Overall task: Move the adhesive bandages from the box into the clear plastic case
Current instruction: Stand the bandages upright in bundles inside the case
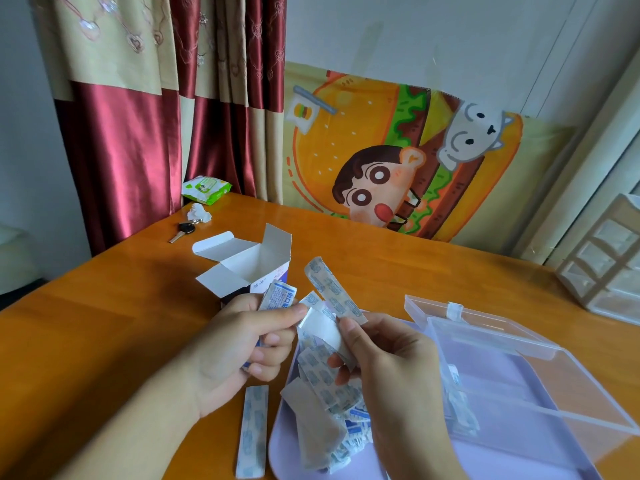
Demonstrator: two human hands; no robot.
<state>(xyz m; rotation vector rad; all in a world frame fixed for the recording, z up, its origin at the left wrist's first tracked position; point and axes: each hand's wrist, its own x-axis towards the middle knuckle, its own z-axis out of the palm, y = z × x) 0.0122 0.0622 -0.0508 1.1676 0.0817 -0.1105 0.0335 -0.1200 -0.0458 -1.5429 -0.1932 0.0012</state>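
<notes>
The white bandage box [247,268] stands open on the orange table, its flaps spread. My left hand [242,344] grips a few wrapped bandages [280,295] just in front of the box. My right hand [384,355] pinches a strip of bandages [334,289] and a white backing piece [320,329]; my left thumb touches that piece too. A pile of bandages [329,410] lies on the lilac tray [502,459]. One bandage [252,431] lies on the table left of the tray. The clear plastic case [512,368] sits open on the tray, a few bandages [457,403] inside.
A key [183,231], a crumpled tissue [199,213] and a green wipes pack [206,188] lie at the table's far left. A clear drawer organiser [606,258] stands at the right edge. Curtains and a cartoon cloth hang behind.
</notes>
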